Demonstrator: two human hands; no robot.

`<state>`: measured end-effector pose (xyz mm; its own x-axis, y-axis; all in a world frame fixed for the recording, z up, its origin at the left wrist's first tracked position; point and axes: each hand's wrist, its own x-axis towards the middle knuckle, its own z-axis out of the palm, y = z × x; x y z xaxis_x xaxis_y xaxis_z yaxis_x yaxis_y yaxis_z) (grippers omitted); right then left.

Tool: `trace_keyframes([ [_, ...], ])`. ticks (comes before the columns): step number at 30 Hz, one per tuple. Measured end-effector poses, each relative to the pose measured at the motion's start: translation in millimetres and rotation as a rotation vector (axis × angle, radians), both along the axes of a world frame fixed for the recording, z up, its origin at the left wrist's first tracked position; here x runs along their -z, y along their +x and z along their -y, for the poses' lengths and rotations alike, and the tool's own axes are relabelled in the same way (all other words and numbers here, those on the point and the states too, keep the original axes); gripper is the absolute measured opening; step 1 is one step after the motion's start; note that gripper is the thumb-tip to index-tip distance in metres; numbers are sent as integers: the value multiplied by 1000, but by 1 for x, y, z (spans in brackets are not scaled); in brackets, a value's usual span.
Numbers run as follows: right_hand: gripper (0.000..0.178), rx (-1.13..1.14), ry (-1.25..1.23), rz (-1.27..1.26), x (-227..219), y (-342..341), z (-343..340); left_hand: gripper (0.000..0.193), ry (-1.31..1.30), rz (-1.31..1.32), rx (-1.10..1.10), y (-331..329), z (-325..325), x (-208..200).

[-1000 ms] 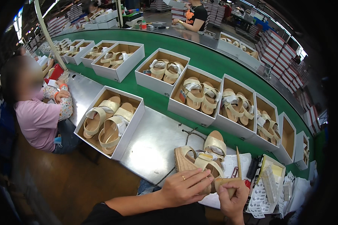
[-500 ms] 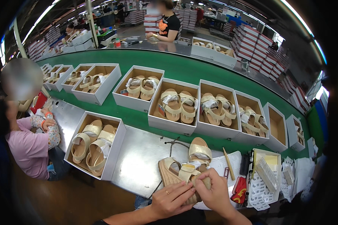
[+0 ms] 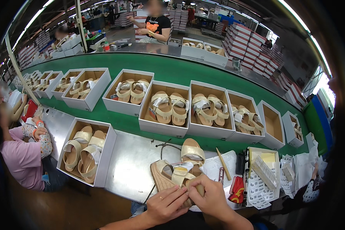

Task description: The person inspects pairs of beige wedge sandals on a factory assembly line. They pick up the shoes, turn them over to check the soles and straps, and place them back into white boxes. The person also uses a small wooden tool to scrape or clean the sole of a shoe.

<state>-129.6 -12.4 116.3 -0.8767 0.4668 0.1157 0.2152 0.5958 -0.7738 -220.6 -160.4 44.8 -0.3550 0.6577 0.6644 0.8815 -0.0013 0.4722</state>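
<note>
At the near edge of the metal table, a gold wedge sandal (image 3: pixel 158 174) with a woven sole side is tilted between my hands. My left hand (image 3: pixel 166 204) is closed along its near end, fingers laid over the straps and sole. Thumb and fingers of my right hand (image 3: pixel 209 196) pinch at the same end, close to the left fingertips; the exact part pinched is hidden. Just beyond lies a second gold sandal (image 3: pixel 190 146) with white paper under its strap. An open white shoebox (image 3: pixel 110 153) holding another pair stands to the left.
Beyond the metal table (image 3: pixel 128 163), open shoeboxes line a green belt (image 3: pixel 122 124). Right of my hands lie a paper sheet, a wooden stick (image 3: pixel 223 164), a red-and-yellow item (image 3: pixel 237 189) and a tray of labels (image 3: pixel 276 195). A co-worker in pink (image 3: pixel 23 159) sits at left.
The whole view has shifted, so the boxes and table appear further left. My hands keep their grip on the sandal with little change. Across the belt, a person has raised a hand.
</note>
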Motion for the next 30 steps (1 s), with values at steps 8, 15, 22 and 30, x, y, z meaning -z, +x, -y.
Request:
trace_keyframes([
  [8, 14, 68, -102, -41, 11, -5, 0, 46, 22, -5, -8, 0, -1, -1],
  [15, 12, -1, 16, -196, -1, 16, 6, 48, 45, 45, -3, -11, -3, -9],
  [22, 12, 231, -85, -120, 18, -14, -11, 49, 31, 17, 0, -12, -9, -13],
  [30, 18, -173, -53, -481, 33, 13, -16, 53, 53, 104, 4, -26, -11, -20],
])
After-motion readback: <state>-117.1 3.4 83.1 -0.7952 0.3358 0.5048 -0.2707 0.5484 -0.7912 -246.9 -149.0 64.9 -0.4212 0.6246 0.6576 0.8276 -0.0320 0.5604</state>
